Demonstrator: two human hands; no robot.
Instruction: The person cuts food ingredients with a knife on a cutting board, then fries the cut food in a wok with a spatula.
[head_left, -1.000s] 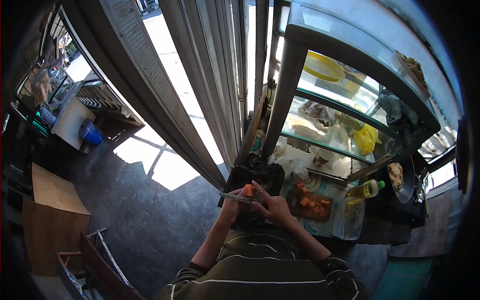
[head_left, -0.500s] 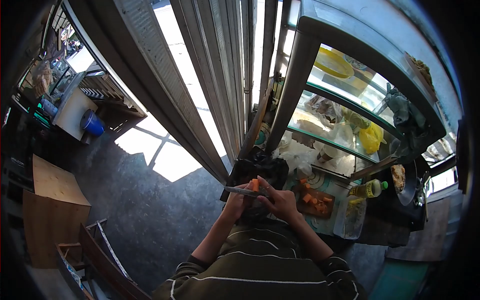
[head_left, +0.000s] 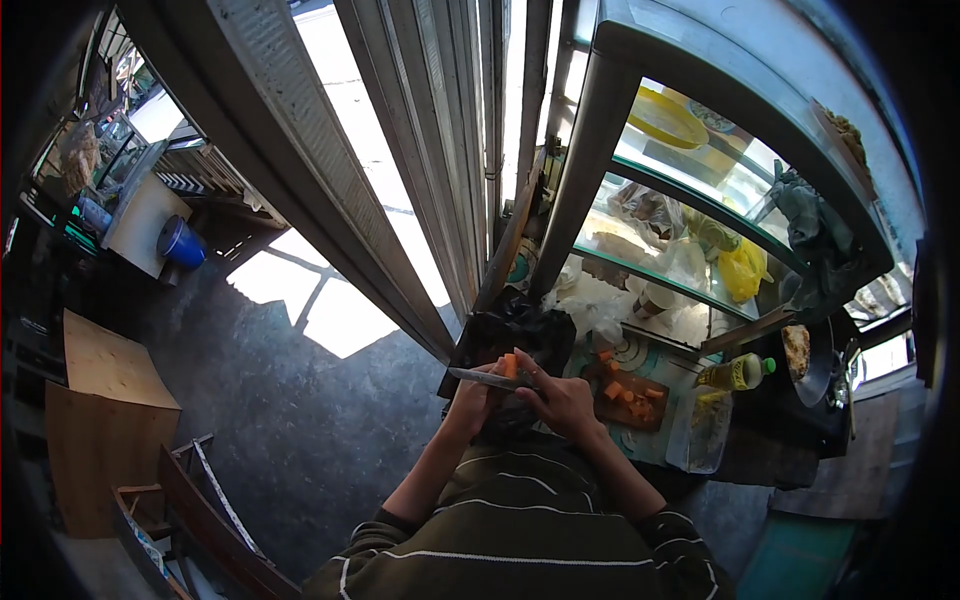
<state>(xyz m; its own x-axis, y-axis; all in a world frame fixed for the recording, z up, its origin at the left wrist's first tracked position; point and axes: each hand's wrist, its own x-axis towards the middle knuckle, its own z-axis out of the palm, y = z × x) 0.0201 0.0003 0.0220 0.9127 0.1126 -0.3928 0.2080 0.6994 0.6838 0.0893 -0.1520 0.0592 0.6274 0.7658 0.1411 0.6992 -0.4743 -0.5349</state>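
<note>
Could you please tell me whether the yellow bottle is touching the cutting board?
Apart: the head view shows a strip of green surface between the yellow bottle and cutting board.

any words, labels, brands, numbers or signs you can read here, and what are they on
None can be read.
Bottle: seems to have a label, too small and blurred to read.
Cup: too small and shaded to tell if it has print.
Knife: no marking can be made out on the blade.
Bucket: no lettering can be made out.
</note>
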